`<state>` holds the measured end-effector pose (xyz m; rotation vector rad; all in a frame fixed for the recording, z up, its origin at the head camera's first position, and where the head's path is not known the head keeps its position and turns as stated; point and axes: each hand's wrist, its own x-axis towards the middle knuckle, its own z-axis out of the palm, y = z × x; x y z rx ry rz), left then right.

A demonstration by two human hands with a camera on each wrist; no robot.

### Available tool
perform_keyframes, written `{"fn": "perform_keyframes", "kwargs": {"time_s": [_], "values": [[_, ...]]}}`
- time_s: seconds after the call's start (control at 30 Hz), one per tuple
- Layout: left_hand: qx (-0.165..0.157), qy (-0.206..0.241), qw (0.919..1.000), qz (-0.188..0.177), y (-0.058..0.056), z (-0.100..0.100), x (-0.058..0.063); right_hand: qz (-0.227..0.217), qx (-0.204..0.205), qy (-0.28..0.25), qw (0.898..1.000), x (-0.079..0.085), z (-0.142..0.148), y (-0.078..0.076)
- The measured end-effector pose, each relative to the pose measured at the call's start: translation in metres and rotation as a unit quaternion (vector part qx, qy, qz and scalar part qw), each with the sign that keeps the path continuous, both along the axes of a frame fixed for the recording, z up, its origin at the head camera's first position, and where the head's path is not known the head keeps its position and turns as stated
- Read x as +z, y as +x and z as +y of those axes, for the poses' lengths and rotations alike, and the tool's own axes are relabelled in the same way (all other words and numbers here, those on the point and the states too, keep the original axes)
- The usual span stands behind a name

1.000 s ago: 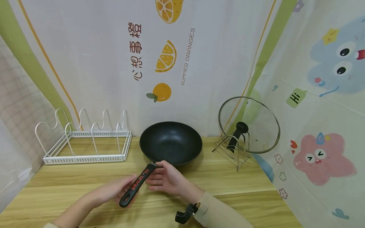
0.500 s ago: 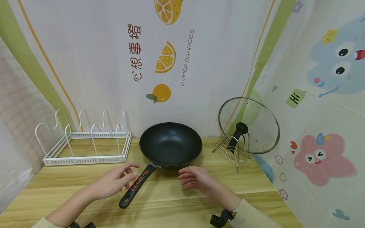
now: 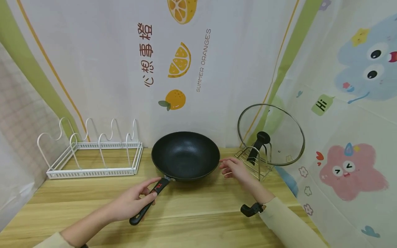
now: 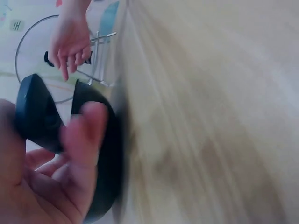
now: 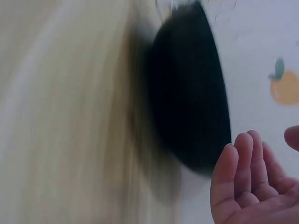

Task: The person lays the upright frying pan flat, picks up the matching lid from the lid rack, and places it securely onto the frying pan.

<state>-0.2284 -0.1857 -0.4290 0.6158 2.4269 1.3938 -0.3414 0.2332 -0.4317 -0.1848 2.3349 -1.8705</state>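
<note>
Wood-grained tabletop [image 3: 201,220] bears a black wok [image 3: 186,156]; the left hand [image 3: 133,202] grips its handle [image 3: 160,186], and the right hand [image 3: 236,171], holding nothing, hovers beside it.

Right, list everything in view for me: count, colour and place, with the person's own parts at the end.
wok: one, black, middle of the table
wok handle: one, black with red lettering, angled toward the person
rack: one, white, left of the wok
lid: one, clear with metal rim and black grip, propped in the lid stand
lid stand: one, metallic wire, right of the wok
table: one, light wood tone, under everything
orange-print sheet: one, white with green edging, behind
cartoon-print sheet: one, pale with pink and blue figures, right side
sleeves: two, beige, lower corners
left hand: one, holding the wok handle
right hand: one, at the wok's right rim, contact unclear
</note>
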Motion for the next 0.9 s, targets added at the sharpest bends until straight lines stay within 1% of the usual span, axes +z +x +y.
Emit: {"fn": "perform_keyframes", "kwargs": {"time_s": [0.07,0.17,0.3,0.47,0.6,0.7,0.8,0.9], "values": [[0.007,-0.002,1.0000,0.001,0.000,0.001,-0.001,0.008,-0.013,0.016,1.000,0.000,0.004,-0.011],[0.020,-0.015,0.9995,0.020,-0.001,0.002,-0.001,0.019,-0.017,0.048,0.999,0.001,0.008,-0.025],[0.025,-0.010,0.9996,0.011,0.000,0.002,-0.001,0.034,-0.006,0.090,0.995,0.001,0.009,-0.038],[0.030,-0.017,0.9993,0.012,0.001,0.003,-0.002,0.048,0.008,0.124,0.991,-0.001,0.008,-0.051],[0.029,-0.017,0.9993,0.014,0.001,0.005,-0.004,0.054,-0.001,0.138,0.989,-0.008,0.010,-0.063],[0.034,-0.020,0.9991,0.014,0.002,0.005,-0.005,0.047,0.000,0.143,0.989,-0.013,0.011,-0.074],[0.038,-0.019,0.9990,0.014,0.002,0.005,-0.005,0.041,0.012,0.140,0.989,-0.015,0.010,-0.082],[0.036,-0.009,0.9992,0.015,0.002,0.005,-0.005,0.046,0.024,0.139,0.989,-0.012,0.007,-0.087]]}}
